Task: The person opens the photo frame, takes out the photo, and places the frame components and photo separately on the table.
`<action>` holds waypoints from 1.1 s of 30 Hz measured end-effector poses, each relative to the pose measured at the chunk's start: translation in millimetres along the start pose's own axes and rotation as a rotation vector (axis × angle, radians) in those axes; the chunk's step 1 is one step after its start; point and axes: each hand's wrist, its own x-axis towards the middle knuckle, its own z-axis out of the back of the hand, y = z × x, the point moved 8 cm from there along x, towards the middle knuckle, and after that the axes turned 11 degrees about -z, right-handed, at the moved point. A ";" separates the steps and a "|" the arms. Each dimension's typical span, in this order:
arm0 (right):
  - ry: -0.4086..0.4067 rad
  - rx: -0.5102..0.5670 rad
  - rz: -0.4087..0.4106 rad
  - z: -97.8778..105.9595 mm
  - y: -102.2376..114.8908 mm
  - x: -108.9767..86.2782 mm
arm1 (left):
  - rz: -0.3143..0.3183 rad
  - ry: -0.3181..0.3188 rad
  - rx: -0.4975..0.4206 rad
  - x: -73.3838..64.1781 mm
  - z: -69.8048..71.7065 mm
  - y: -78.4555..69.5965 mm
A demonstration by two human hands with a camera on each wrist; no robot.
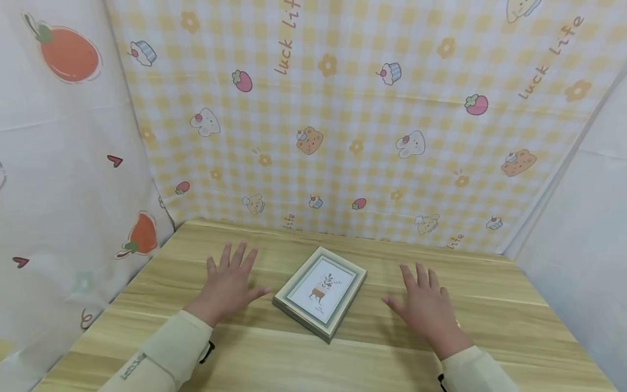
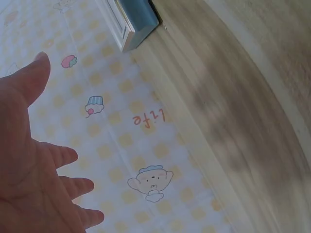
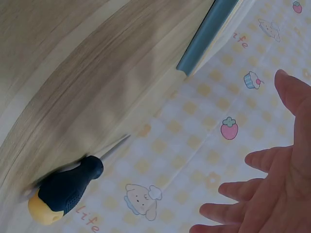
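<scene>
Pale sleeves end in the left hand and right hand, fingers spread wide and holding nothing, with the picture frame flat on the table between them, and bumping the pointy screwdriver could prick the right one.

Cream-and-teal frame; yellow-white checked cloth; black-and-yellow tool

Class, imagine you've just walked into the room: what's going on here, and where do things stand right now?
A person has the left hand and the right hand spread over a wood-grain table. Between them a picture frame lies picture side up, with neither hand touching it. A black-and-yellow screwdriver lies near the right hand, which hides most of it in the head view. Neither hand has a grip on anything.
</scene>
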 end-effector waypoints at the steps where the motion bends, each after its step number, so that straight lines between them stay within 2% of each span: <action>1: 0.002 0.002 0.001 -0.4 0.7 0.2 | 0.000 0.005 -0.008 0.4 -1.0 -0.4; 7: 0.021 0.026 0.003 -2.9 4.7 0.1 | 0.010 0.030 -0.073 2.2 -7.7 -2.8; 19: 0.081 0.077 -0.033 -11.5 11.3 2.7 | 0.004 0.064 -0.129 3.4 -15.8 -6.3; 27: 0.163 0.116 -0.054 -19.8 21.0 4.7 | -0.003 0.057 -0.148 9.7 -19.9 -14.3; 33: 0.191 0.137 -0.071 -23.3 30.3 5.6 | -0.003 0.041 -0.170 12.2 -22.5 -18.4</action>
